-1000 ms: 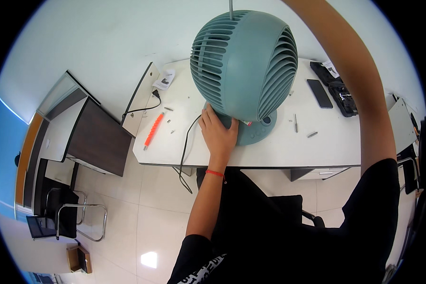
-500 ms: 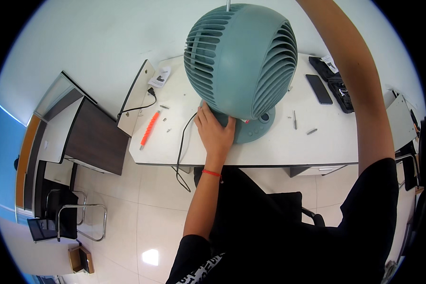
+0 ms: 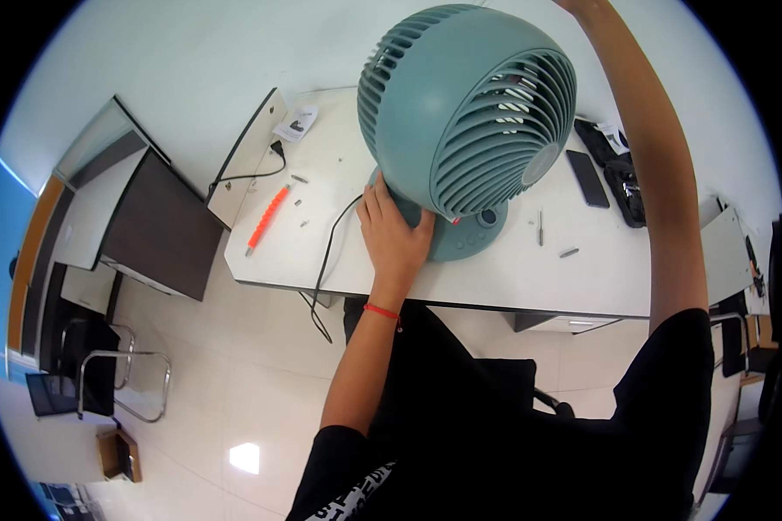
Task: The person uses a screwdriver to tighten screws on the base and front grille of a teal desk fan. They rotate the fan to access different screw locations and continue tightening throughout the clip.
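Your left hand (image 3: pixel 395 236) grasps the base (image 3: pixel 467 248) of the green fan (image 3: pixel 433 104) just ahead of it on the desk (image 3: pixel 573 282), apparently the steadying step; your right hand's grip, out of view, cannot be told; the next move likely calls for a still base.

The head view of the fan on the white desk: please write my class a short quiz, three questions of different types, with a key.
1. Which part of the fan does the person's left grip touch?
2. True or false: the black phone lies to the right of the fan.
3. Fill in the colour: the band on the left wrist is ____.

Key:
1. Its base.
2. True.
3. Red.
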Available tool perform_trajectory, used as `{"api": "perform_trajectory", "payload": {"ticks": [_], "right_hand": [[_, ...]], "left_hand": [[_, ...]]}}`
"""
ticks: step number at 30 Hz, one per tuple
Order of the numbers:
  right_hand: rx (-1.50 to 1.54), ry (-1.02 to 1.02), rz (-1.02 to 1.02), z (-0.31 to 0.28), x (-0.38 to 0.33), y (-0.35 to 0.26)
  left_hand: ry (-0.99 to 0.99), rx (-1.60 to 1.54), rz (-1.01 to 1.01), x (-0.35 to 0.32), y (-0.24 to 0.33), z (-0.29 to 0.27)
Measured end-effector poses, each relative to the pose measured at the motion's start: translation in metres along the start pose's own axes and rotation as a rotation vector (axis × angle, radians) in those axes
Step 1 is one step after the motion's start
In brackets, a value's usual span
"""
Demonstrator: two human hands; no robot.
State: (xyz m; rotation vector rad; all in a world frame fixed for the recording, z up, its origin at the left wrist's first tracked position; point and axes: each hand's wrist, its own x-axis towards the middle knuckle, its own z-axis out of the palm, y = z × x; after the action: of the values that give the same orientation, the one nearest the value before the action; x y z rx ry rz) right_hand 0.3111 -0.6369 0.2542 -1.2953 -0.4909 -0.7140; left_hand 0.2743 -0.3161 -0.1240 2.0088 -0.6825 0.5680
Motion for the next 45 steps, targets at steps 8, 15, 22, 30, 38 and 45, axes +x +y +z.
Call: {"api": "perform_trajectory", "payload": {"ticks": [8, 15, 22, 30, 38, 45], "right_hand": [[0.019, 0.095, -0.083, -0.05, -0.047, 0.003], [0.256, -0.12, 0.106, -0.114, -0.073, -0.006], [0.284, 0.336, -0.015, -0.109, -0.145, -0.001], [0.378, 0.553, -0.035, -0.115, -0.217, 0.007], [0.431, 0.807, 0.066, -0.124, -0.286, 0.034], [0.543, 0.846, 0.106, -0.106, -0.342, 0.047]], "left_hand": [[0.01, 0.006, -0.021, -0.001, -0.003, 0.003], [0.041, -0.028, 0.004, -0.001, -0.004, 0.005], [0.052, -0.018, -0.004, -0.001, -0.003, 0.006], [0.037, -0.016, -0.021, -0.002, -0.002, 0.005], [0.024, 0.018, -0.04, -0.002, -0.003, 0.005], [0.014, 0.001, -0.035, -0.003, -0.002, 0.003]]}}
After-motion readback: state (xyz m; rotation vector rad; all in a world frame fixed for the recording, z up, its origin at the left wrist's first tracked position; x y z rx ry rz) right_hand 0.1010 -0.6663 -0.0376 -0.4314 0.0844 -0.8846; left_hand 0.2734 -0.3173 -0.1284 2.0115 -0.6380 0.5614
